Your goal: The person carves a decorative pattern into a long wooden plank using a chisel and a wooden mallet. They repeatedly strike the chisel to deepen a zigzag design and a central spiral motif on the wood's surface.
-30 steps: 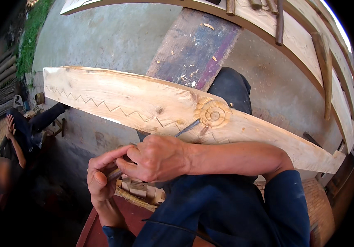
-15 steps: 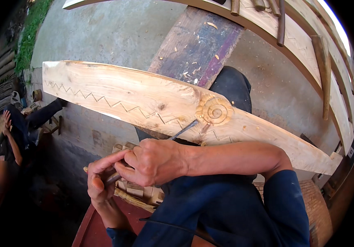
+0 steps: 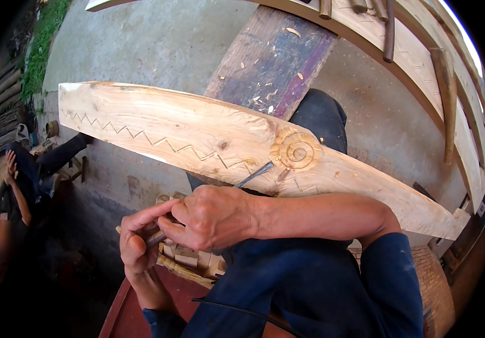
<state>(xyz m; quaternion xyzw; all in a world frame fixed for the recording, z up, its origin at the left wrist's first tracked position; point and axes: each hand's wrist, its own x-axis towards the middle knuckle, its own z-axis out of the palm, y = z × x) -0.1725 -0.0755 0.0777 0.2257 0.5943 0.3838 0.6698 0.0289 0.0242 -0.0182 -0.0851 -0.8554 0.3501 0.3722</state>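
A pale wooden board (image 3: 169,118) lies across in front of me, with a zigzag groove cut along its left part and a round carved rosette (image 3: 297,152) right of its middle. The metal blade of a chisel (image 3: 255,174) rests on the wood at the rosette's lower left edge. My right hand (image 3: 214,219) is closed around the chisel, hiding its middle. Lower left, my left hand (image 3: 138,242) has its fingers curled about the chisel's handle, with the thumb bent near it.
A dark, paint-stained plank (image 3: 270,62) with wood chips runs under the board. Beside my lap stands a basket (image 3: 183,274) of wood blocks. Curved beams (image 3: 414,84) carry wooden-handled tools (image 3: 447,107) at upper right. Another person (image 3: 25,186) sits at far left.
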